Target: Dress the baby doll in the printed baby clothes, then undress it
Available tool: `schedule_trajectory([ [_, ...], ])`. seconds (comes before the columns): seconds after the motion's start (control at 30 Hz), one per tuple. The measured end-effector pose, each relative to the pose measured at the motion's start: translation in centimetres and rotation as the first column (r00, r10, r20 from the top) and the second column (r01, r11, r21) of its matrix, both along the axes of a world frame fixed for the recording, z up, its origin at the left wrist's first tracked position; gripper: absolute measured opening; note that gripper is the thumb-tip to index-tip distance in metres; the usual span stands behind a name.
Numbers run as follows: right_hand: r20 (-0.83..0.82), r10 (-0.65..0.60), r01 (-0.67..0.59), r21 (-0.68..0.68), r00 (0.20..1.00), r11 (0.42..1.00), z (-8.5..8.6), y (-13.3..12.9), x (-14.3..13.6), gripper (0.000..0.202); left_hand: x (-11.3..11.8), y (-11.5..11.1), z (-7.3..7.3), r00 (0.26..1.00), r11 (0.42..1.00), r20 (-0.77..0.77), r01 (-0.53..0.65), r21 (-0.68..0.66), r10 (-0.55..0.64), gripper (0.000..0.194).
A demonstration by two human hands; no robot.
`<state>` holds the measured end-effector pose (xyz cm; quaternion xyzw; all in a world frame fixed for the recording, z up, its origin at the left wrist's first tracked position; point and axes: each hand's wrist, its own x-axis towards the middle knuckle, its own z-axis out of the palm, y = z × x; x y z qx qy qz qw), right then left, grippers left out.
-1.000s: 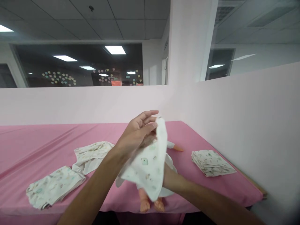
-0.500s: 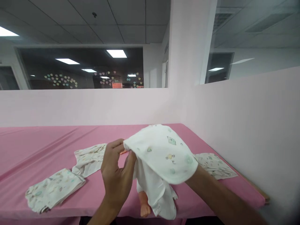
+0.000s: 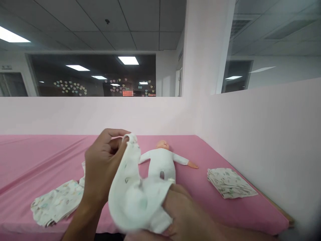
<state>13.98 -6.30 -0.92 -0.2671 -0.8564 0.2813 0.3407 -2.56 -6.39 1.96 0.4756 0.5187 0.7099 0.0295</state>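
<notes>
A white baby cloth with small printed animals hangs curved between my two hands; its exact kind I cannot make out. At its upper edge my left hand pinches the fabric between thumb and fingers. My right hand, partly blurred, is closed on the cloth's lower right part, with some fingertips hidden in the folds. Behind the cloth a baby doll in a white long-sleeved suit lies on its back, arms spread. The cloth covers the view of its legs.
The table has a pink cover. A folded printed garment lies at the left, partly behind my left forearm. Another folded printed cloth lies near the right edge. White walls with windows border the back and right.
The cloth has come down and turned, uncovering the doll's head, arms and trunk. My left hand has shifted left and up; my right hand, hidden beneath the cloth before, now shows lower down.
</notes>
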Motion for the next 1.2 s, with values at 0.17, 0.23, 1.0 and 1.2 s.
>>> schedule_trajectory([
  [0.17,-0.382,-0.181,0.380,0.548,0.906,0.745,1.1,1.6,-1.7,0.055,0.5,0.0,-0.2,0.960,0.963,-0.093,0.257,-0.081,-0.264,0.019],
  [0.23,-0.262,-0.190,0.312,0.578,0.946,0.754,1.9,2.8,-1.6,0.047,0.3,0.1,-0.2,0.939,0.939,-0.068,0.330,-0.097,-0.337,0.019],
  [1.0,-0.238,-0.290,0.310,0.052,0.927,0.949,9.4,8.3,4.8,0.018,-5.6,6.9,-3.7,0.933,0.985,-0.349,-0.135,-0.105,0.091,0.027],
  [1.2,-0.236,-0.365,0.380,0.018,0.900,0.925,9.1,10.2,6.8,0.021,-7.3,6.9,-3.2,0.876,0.968,-0.469,-0.005,-0.252,-0.117,0.037],
])
